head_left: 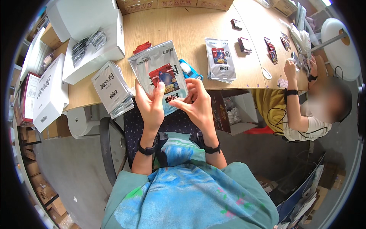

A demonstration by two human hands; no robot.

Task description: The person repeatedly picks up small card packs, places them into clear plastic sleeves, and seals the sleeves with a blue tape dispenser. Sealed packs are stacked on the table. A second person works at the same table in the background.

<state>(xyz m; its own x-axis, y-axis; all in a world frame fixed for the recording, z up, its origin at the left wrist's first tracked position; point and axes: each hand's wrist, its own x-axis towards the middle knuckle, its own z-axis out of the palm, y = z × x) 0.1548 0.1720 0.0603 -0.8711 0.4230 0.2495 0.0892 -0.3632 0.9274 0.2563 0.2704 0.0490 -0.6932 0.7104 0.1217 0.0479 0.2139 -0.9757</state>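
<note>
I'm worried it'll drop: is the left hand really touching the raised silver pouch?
Touching: the head view shows the left hand gripping the raised silver pouch along its left edge, thumb over the front.

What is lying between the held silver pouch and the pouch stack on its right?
In the head view, a blue object, partly behind the held pouch.

One fisheye view looks steeply down from the person's head, close above the lap [190, 202] at six o'clock. The left hand [152, 109] and right hand [198, 105] sit near its middle; the table [183, 30] arcs from ten to two, a co-worker [301, 128] at three.
</note>
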